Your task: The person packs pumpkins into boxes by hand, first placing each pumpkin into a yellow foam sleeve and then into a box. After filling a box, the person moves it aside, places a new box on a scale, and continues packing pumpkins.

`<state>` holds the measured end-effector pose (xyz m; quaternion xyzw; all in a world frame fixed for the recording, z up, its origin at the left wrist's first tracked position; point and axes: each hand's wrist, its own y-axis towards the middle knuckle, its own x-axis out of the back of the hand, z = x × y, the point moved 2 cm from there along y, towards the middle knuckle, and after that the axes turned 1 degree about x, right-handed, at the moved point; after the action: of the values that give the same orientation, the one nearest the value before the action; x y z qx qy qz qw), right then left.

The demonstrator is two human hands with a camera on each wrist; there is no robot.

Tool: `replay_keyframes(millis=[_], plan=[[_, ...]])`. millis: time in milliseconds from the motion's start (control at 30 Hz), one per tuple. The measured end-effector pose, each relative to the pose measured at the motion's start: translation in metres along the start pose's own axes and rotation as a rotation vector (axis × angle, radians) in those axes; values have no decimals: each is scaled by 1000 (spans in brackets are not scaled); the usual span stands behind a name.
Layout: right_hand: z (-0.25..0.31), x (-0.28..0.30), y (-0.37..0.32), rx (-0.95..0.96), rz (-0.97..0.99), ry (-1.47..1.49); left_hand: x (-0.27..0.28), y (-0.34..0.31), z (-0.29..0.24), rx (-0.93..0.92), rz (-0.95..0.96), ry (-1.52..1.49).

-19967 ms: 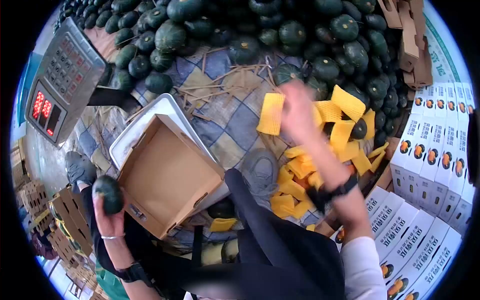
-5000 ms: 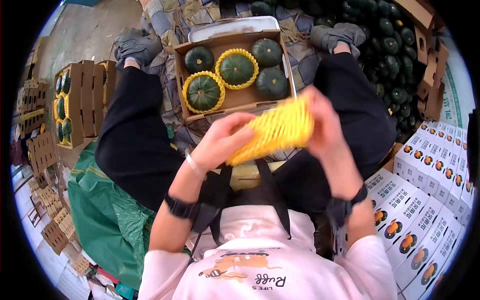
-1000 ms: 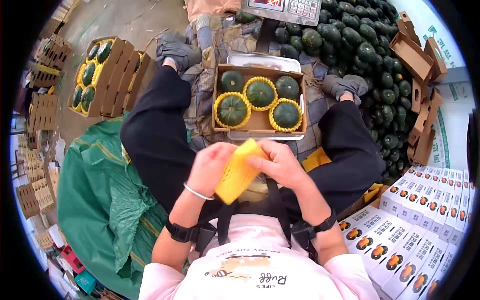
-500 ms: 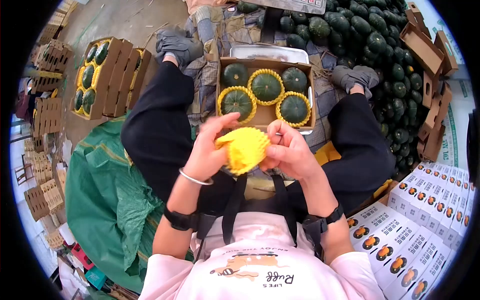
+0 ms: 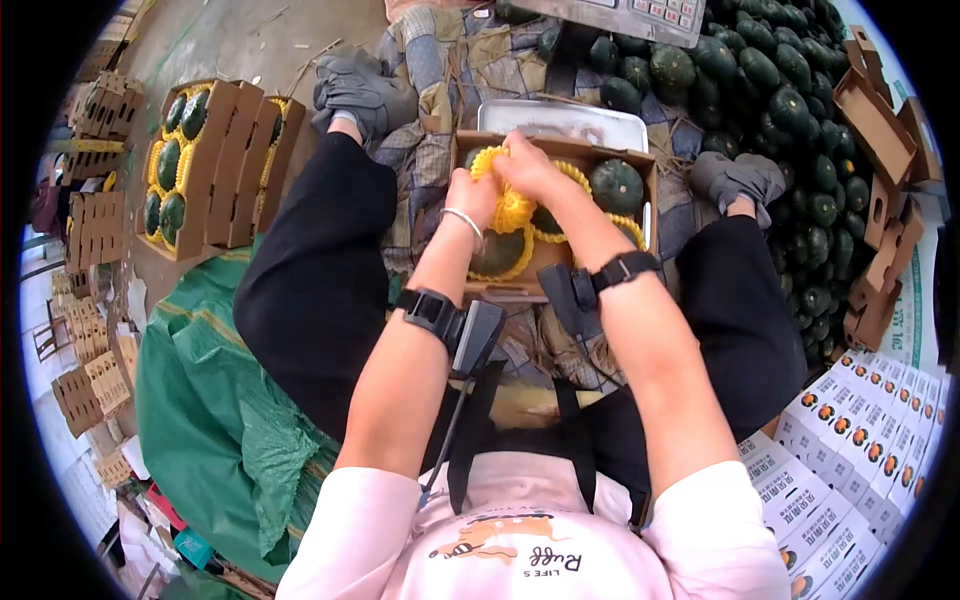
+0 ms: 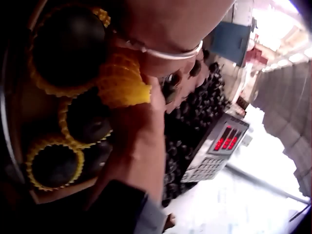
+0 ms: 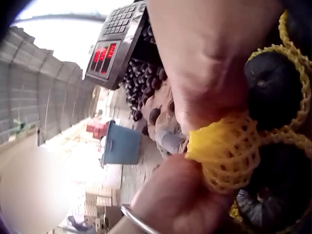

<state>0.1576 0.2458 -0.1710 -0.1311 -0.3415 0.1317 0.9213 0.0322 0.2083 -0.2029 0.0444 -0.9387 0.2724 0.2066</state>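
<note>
Both hands work over the back left corner of an open cardboard box [image 5: 505, 292]. My left hand [image 5: 474, 197] and right hand [image 5: 532, 167] grip a yellow foam net sleeve [image 5: 513, 209] between them, bunched over the spot of the back left squash, which is mostly hidden. In the right wrist view the net sleeve [image 7: 229, 151] stretches between the hands, its mesh spread. A bare green squash [image 5: 616, 186] sits at the back right. Netted squashes show at front left [image 5: 495, 258] and in the middle; my right forearm covers most of the front right one.
Beneath the box is a white tray [image 5: 600, 125]. A digital scale [image 5: 655, 18] stands beyond, beside a heap of squashes [image 5: 790, 110]. Packed boxes [image 5: 185, 165] stand at left above a green tarp [image 5: 215, 400]; white printed cartons [image 5: 860, 430] stack at right.
Since half a second ago, both hands have carried the yellow net sleeve forward from above the lap to the box's back left corner. Compared with five seconds ago, the front right squash wears a net.
</note>
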Motion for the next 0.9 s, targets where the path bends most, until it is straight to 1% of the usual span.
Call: replay_keyframes(millis=[33, 67, 100, 133, 167, 200, 233, 267, 333, 367, 467, 500, 533, 567, 600, 633, 667, 700, 733, 833, 900], plan=[[-2, 4, -3, 11, 52, -56, 5, -2, 8, -24, 1, -153], [2, 12, -16, 54, -38, -43, 26, -29, -5, -46, 8, -304], [26, 37, -49, 114, -144, 24, 47, -63, -22, -17, 95, -606], [35, 44, -78, 260, -250, 52, 65, -90, -40, 19, 178, -911], [53, 46, -114, 230, -213, 160, 78, -105, -52, -27, 238, -984], [70, 43, -147, 244, -189, 172, 88, -123, -55, -59, 291, -1056], [80, 37, -172, 228, -148, 121, 94, -130, -54, -44, 402, -1129], [88, 34, -188, 267, -190, 90, 96, -133, -49, -22, 458, -1177], [86, 38, -190, 261, -332, 13, 97, -136, -40, 4, 579, -1264], [90, 44, -192, 274, -332, 38, 96, -143, -46, 6, 565, -1252], [102, 51, -212, 271, -309, 97, 101, -156, -56, -115, 521, -1197], [104, 49, -219, 263, -300, 101, 103, -168, -73, -90, 456, -1192], [106, 47, -225, 255, -289, 103, 103, -170, -73, -88, 491, -1181], [105, 46, -230, 264, -337, 137, 104, -170, -70, -85, 521, -1171], [105, 48, -231, 246, -329, 212, 105, -169, -64, -81, 548, -1162], [104, 51, -229, 226, -319, 289, 102, -168, -52, -37, 536, -1142], [102, 52, -228, 197, -306, 369, 101, -177, -56, -1, 484, -1119], [95, 50, -224, 130, -244, 521, 103, -183, -56, 23, 511, -1152], [89, 46, -224, 107, -195, 651, 104, -187, -57, 40, 542, -1187], [72, 34, -221, 19, -70, 1070, 105, -209, -64, 277, 659, -1260], [79, 36, -229, 59, -74, 1016, 96, -224, -40, 446, 957, -1388]])
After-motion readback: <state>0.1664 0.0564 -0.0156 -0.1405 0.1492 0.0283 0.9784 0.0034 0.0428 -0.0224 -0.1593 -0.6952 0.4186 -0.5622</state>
